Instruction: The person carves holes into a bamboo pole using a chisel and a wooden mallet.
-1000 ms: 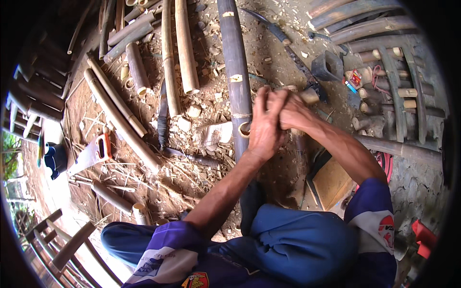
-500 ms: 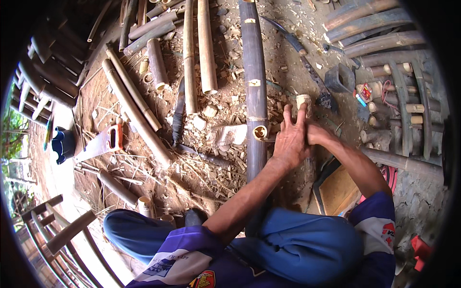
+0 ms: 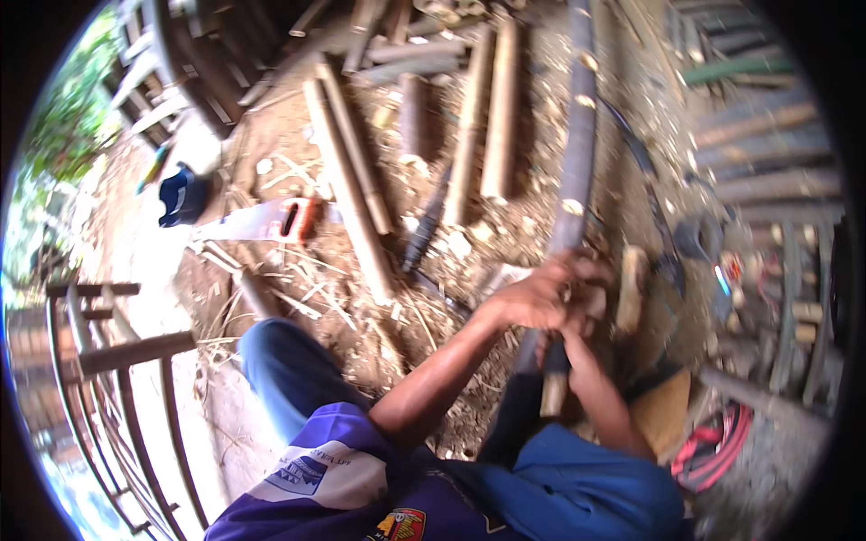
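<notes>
My left hand [image 3: 532,299] and my right hand [image 3: 577,323] are together over the long dark bamboo pole [image 3: 577,162]. Motion blur smears the fingers of both, and they overlap, so their grip and anything inside it stay unclear. Below them a short rod with a pale end [image 3: 554,395] shows between my forearms; whether a hand holds it I cannot tell. Pale cut patches mark the upper side of the pole, which passes under my hands toward my legs. Just right of my hands is a pale wooden piece [image 3: 631,290].
Left lie a handsaw [image 3: 262,222], bamboo lengths [image 3: 347,189] and a dark-handled knife [image 3: 428,225]. A long dark blade [image 3: 663,216] lies right of the pole, near a grey container [image 3: 698,236]. Stacked bamboo [image 3: 767,122] fills the far right. Wood chips cover the ground.
The view has shifted, so the surroundings sit farther right. My hands have drawn nearer my body and away from the pale wooden piece, which is now in plain sight beside them.
</notes>
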Available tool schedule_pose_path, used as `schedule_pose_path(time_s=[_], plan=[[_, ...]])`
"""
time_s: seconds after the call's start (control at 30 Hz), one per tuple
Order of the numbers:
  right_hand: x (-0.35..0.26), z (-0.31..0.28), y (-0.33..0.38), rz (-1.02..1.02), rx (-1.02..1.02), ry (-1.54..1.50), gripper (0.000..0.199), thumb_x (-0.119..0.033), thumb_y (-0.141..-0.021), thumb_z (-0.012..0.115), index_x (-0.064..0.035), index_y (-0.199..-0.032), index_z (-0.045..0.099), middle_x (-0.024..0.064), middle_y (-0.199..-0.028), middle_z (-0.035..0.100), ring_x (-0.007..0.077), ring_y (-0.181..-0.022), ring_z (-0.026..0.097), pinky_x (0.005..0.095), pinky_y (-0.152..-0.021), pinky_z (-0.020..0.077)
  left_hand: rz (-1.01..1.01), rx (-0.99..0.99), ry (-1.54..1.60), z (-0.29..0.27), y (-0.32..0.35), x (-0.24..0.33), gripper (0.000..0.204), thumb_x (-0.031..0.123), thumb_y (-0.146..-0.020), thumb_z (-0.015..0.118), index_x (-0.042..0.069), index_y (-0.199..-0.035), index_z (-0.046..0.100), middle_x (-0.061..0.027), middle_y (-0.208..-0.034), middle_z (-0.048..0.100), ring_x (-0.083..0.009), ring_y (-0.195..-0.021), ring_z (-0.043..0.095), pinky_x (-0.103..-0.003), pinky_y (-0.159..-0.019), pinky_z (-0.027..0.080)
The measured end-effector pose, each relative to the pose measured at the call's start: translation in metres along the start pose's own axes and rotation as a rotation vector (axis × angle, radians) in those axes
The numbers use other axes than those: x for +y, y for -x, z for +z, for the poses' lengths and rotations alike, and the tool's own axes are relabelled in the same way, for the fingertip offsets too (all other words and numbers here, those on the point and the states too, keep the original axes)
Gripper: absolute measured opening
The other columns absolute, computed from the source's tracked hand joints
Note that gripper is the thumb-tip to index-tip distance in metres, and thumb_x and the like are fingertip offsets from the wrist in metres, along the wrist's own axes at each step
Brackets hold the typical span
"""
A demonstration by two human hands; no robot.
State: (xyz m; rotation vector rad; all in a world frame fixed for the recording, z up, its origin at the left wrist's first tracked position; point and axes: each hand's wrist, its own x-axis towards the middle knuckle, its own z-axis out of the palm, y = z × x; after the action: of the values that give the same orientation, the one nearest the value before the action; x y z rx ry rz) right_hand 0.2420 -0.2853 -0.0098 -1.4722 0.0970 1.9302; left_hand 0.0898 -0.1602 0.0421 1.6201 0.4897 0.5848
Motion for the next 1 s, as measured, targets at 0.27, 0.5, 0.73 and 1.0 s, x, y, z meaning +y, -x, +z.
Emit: schedule_pose_path(time_s=[0.27,0.5,0.73,1.0], plan=[[0.086,-0.079,-0.044,-1.051,0.767,1.142,0.037,-0.017,-0.091,0.061,-0.0022,-0.121,0.047,0.0198,-0.108,0.054,0.035,-0.104,0.056,0.0472,-0.093,0.043,-1.13,0.853,-1.083,-0.22,0.068,-0.124,0.074,0.02,-0.086,0.063,0.009,-0.148,0.024,-0.0232,-0.119,0.051,-0.0342,-0.111,0.052,-0.05,-0.086,0.043],[0.076,-0.042,0.007,-0.819,0.865,1.522,0.058,-0.013,-0.08,0.068,-0.0023,-0.132,0.044,0.0246,-0.119,0.048,0.0449,-0.12,0.046,0.0528,-0.101,0.0371,-1.112,0.958,-1.139,-0.237,0.079,-0.156,0.082,0.027,-0.086,0.068,0.01,-0.15,0.021,-0.0258,-0.115,0.051,-0.0353,-0.102,0.056,-0.048,-0.077,0.051],[0.025,0.01,0.017,-1.089,0.222,1.027,0.045,-0.021,-0.092,0.064,-0.0009,-0.13,0.05,0.0196,-0.12,0.058,0.032,-0.109,0.058,0.0422,-0.093,0.0456,-0.803,1.021,-0.065,-0.231,0.081,-0.102,0.047,0.011,-0.076,0.073,-0.009,-0.107,0.045,-0.019,-0.091,0.061,-0.0212,-0.082,0.062,-0.034,-0.063,0.053],[-0.049,0.095,-0.005,-0.485,-0.372,0.566,0.049,-0.044,-0.1,0.049,-0.0022,-0.125,0.057,0.0083,-0.102,0.068,0.0154,-0.081,0.066,0.0292,-0.063,0.0553,-0.321,0.953,0.6,-0.065,0.069,-0.014,0.08,0.008,-0.079,0.074,-0.005,-0.142,0.027,-0.0237,-0.105,0.065,-0.0238,-0.086,0.065,-0.035,-0.076,0.057]])
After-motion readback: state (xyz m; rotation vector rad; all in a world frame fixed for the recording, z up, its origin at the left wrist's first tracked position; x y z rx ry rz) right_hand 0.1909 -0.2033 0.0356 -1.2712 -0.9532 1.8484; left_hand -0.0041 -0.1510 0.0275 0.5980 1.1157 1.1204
